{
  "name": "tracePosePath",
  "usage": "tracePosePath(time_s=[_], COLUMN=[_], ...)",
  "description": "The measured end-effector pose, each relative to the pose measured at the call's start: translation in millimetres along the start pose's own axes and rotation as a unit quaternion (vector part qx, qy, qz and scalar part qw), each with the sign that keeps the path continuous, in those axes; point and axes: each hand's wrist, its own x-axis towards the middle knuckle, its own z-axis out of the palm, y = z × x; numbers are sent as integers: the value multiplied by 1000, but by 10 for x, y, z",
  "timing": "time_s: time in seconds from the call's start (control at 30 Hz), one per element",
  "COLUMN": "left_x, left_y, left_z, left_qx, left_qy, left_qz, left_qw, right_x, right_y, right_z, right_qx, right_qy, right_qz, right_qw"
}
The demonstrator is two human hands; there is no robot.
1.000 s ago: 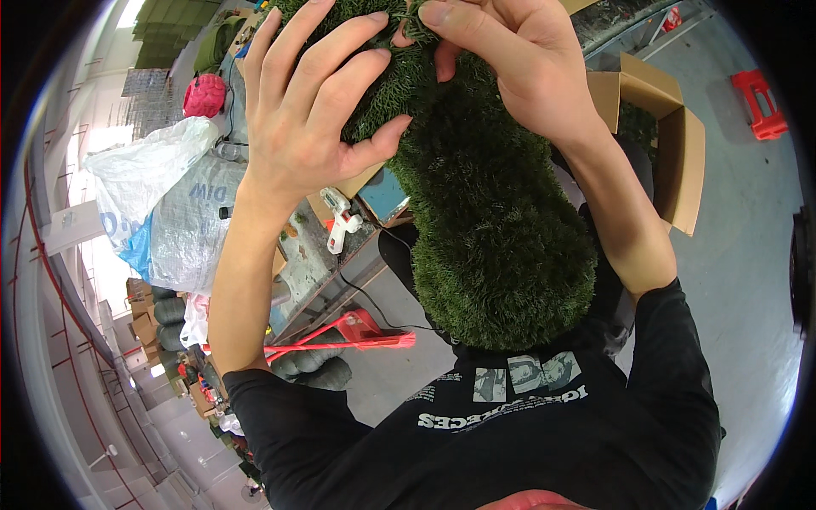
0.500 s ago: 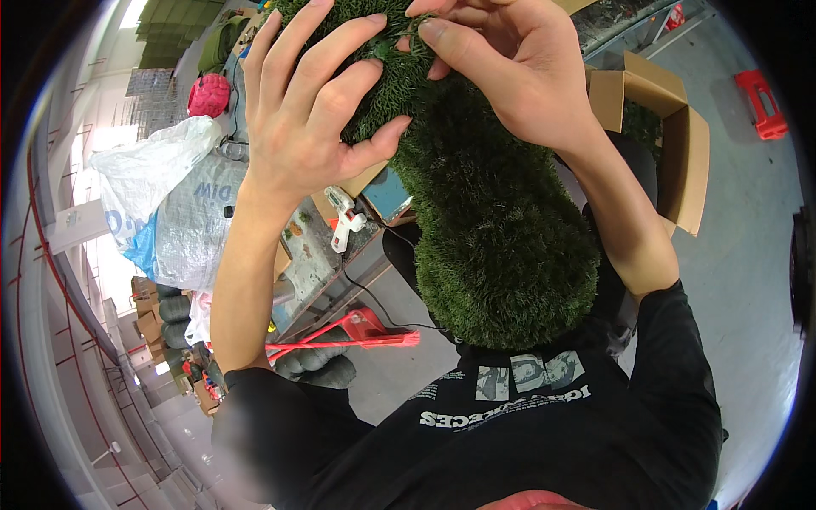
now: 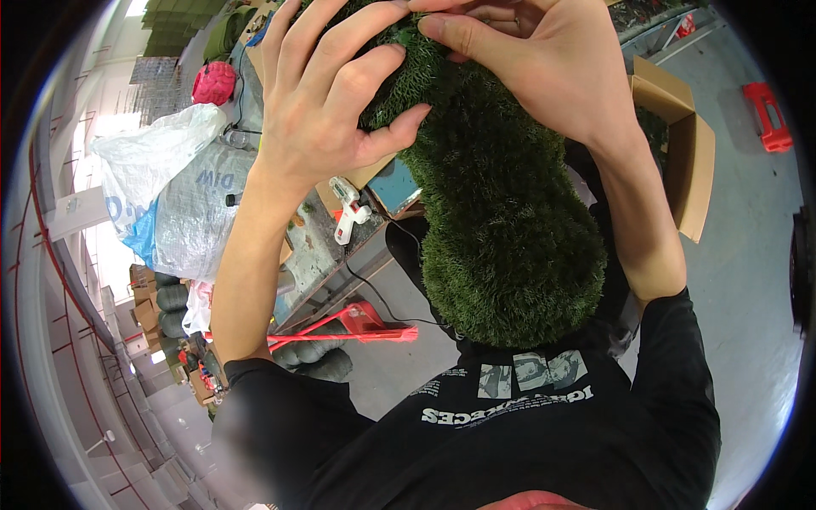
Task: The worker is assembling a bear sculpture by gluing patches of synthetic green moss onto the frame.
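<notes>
A dark green artificial topiary (image 3: 510,246) with fine needle-like foliage stretches from my lap up to the top edge, where its upper part leaves the picture. My left hand (image 3: 327,93) curves over the upper foliage and holds it, fingers spread, thumb on the near side. Beside it, my right hand (image 3: 544,68) is closed in a pinch at the foliage, thumb against the fingers. What sits in that pinch is too small and too hidden to tell. Between the two hands a small smooth green bit (image 3: 405,36) shows among the needles.
A white glue gun (image 3: 348,211) with a black cord lies on the workbench (image 3: 310,255) to the left. Below are a red dustpan and broom (image 3: 365,327). An open cardboard box (image 3: 690,170) stands right, a red plastic object (image 3: 769,119) beyond. Plastic sacks (image 3: 191,212) sit far left.
Both hands have shifted slightly right against the background, still at the upper foliage. My right hand's fingers have drawn closer together, and its wrist has turned a little.
</notes>
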Motion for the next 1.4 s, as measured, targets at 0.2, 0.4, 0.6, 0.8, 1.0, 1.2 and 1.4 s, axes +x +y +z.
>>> tracePosePath(time_s=[0.2,0.4,0.6,0.8,1.0,1.2,1.4], left_x=[18,21,55,30,-129,-126,-122], left_y=[13,4,13,-4,-184,-170,-181], left_z=[4,18,50,46,116,102,164], left_qx=[-10,-16,-26,-23,26,32,10], left_qy=[7,18,26,30,19,14,40], left_qz=[-2,-2,0,3,50,38,38], left_qw=[1000,1000,999,999,998,999,998], right_x=[74,45,50,80,95,123,113], right_y=[-204,-249,-192,-204,-192,-259,-294], right_z=[2,87,38,1,46,110,122], right_qx=[-12,-120,-105,-68,3,-82,-143], right_qy=[4,15,27,2,14,33,33], right_qz=[133,66,64,96,164,195,148], right_qw=[991,991,992,993,986,977,978])
